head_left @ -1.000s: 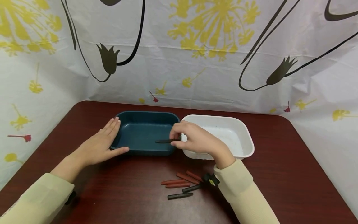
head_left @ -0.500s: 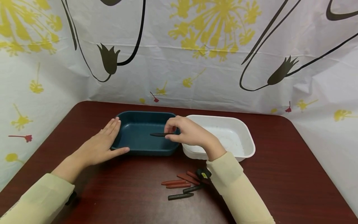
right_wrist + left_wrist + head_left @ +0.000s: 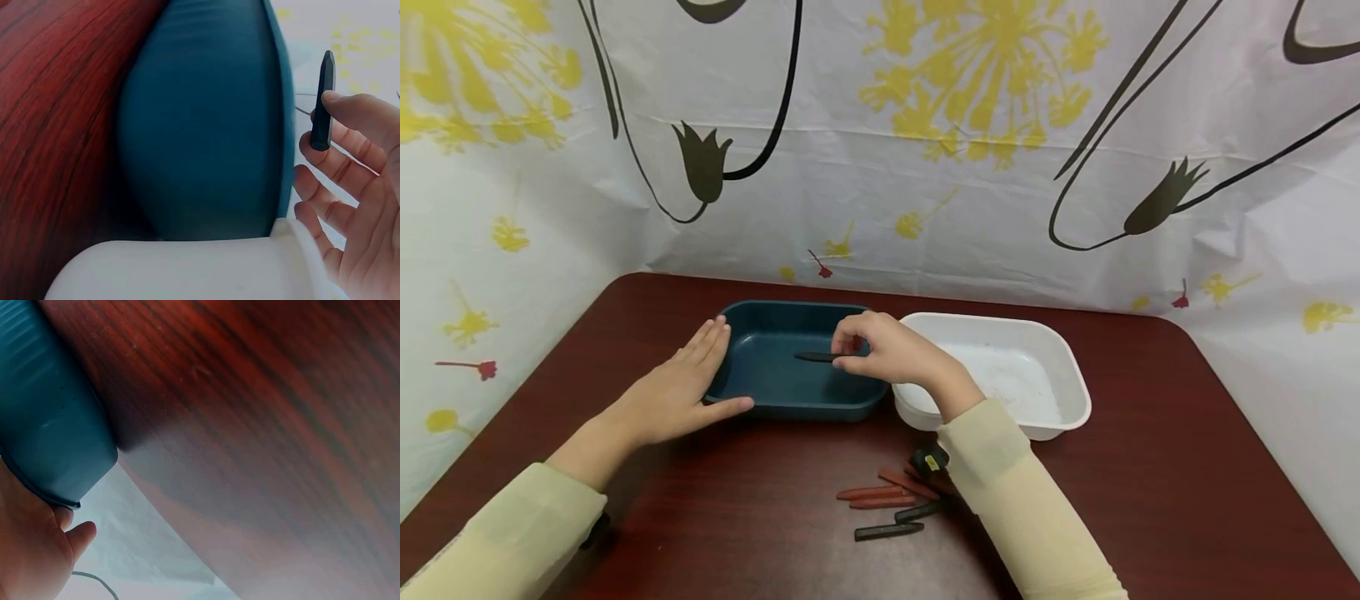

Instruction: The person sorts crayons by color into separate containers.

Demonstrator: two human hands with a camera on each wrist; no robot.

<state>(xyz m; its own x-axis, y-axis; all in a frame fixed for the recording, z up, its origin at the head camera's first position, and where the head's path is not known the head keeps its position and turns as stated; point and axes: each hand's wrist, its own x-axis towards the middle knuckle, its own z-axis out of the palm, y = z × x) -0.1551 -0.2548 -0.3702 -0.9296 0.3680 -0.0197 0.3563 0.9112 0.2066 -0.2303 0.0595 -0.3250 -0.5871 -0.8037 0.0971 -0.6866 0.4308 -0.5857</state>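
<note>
A black crayon (image 3: 323,103) is pinched between the thumb and fingers of my right hand (image 3: 891,354), its pointed end aimed left. That hand is over the right part of a dark teal basin (image 3: 797,411), above its rim in the right wrist view. My left hand (image 3: 673,396) rests with straight, spread fingers against the basin's left end, the thumb along its front rim. Just right of the teal basin stands a white basin (image 3: 1070,367), partly hidden by my right forearm. On the table in front lie red crayons (image 3: 872,493) and black crayons (image 3: 889,532) in a loose group.
The dark red wooden table (image 3: 737,517) has rounded back corners. A white sheet (image 3: 820,200) with yellow and brown flower prints hangs behind it and at both sides. A small black device (image 3: 928,460) sits at my right wrist, over the crayons in the head view.
My right hand has moved left and slightly up with the black crayon, from between the two basins to over the teal one. My left hand stays on the teal basin.
</note>
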